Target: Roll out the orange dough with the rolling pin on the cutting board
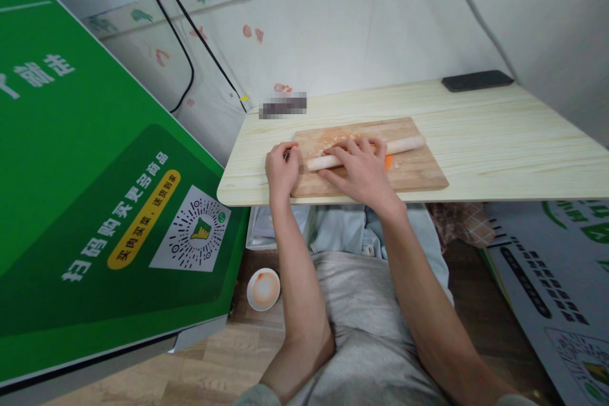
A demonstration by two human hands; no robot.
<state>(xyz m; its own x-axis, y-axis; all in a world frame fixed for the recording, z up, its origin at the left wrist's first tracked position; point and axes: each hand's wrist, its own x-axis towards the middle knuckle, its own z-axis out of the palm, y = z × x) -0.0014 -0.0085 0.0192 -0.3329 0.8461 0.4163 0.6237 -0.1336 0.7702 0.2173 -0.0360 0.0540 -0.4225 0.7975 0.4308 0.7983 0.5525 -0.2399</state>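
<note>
A pale wooden rolling pin [406, 144] lies at a slant across a wooden cutting board [419, 171]. My right hand [364, 168] rests over the middle of the pin, its fingers bent across the far side and the thumb on the near side. Under the pin, a bit of a flat orange piece [389, 162] shows beside my fingers; the rest is covered. My left hand [283, 165] is closed at the board's left edge, near the pin's left end but apart from it. What its curled fingers hold, if anything, cannot be made out.
The board sits on a light wooden table [499, 152] against a white wall. A black phone [477, 80] lies at the back right. A green panel [118, 171] stands to the left. Low on the left is a white bowl [263, 289] with orange stains.
</note>
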